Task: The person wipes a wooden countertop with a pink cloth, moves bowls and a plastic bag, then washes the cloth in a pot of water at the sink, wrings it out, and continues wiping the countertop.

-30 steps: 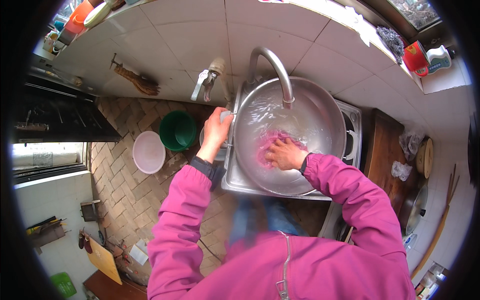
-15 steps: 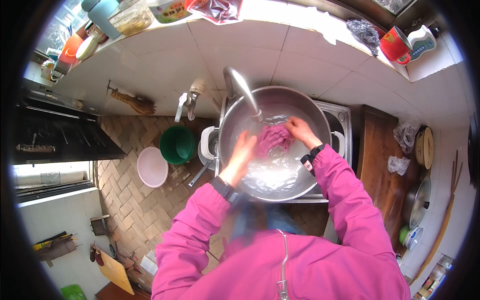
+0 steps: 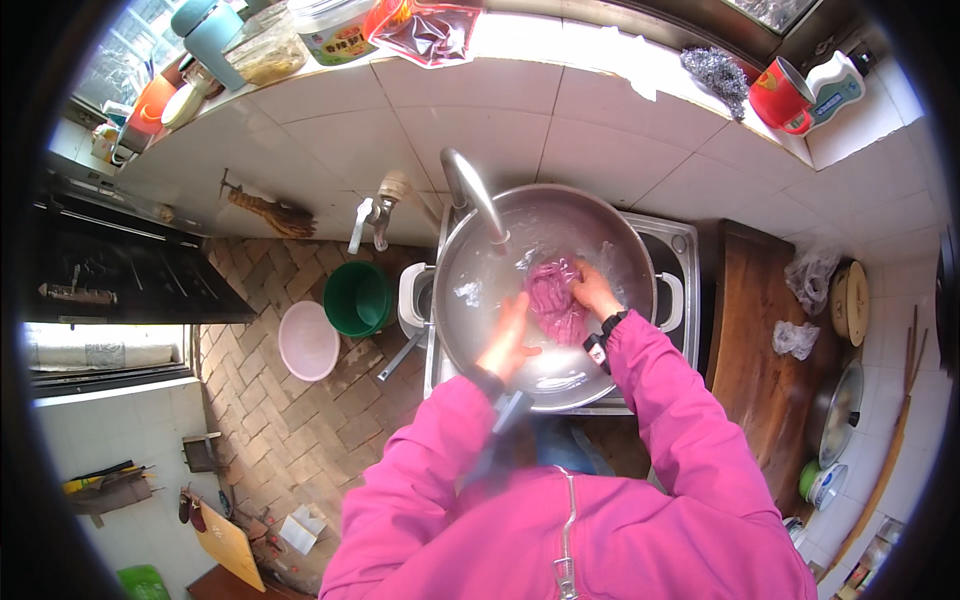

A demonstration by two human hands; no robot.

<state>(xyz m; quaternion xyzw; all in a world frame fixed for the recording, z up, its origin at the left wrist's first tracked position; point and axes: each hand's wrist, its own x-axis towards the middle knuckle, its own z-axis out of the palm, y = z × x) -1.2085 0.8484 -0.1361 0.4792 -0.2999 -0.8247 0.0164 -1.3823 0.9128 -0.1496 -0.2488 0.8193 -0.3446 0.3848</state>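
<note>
Nearest: magenta zip-front jacket (image 3: 650,530), both sleeves reaching forward over a big two-handled metal pan (image 3: 610,225). Dark band (image 3: 485,382) on left wrist, dark wristwatch (image 3: 597,352) on right.

Left hand (image 3: 508,335) was free, a bit blurred: fingers stretched forward, thumb spread, fingertips right by the cloth's left side. Contact there: couldn't tell. Right hand (image 3: 594,290) had its fingers bent at the cloth's right edge; couldn't tell if they gripped it or only touched it.

Pink cloth (image 3: 550,290) was bunched up, wet, in the water inside the pan, between the two hands. Pan sat over a stainless sink (image 3: 684,240), white handles out left and right. Gooseneck faucet (image 3: 465,180) arched over the pan's upper left rim.

Wooden countertop (image 3: 750,370) ran right of the sink, clear plastic bag (image 3: 795,338) on it. Left of the sink, on the brick floor (image 3: 275,430): green bucket (image 3: 357,300), pale pink basin (image 3: 309,341) just beside it. Wall tap (image 3: 376,215) above them.

Farthest, window ledge: steel wool (image 3: 715,75), red mug (image 3: 780,97), white bottle (image 3: 835,85).
</note>
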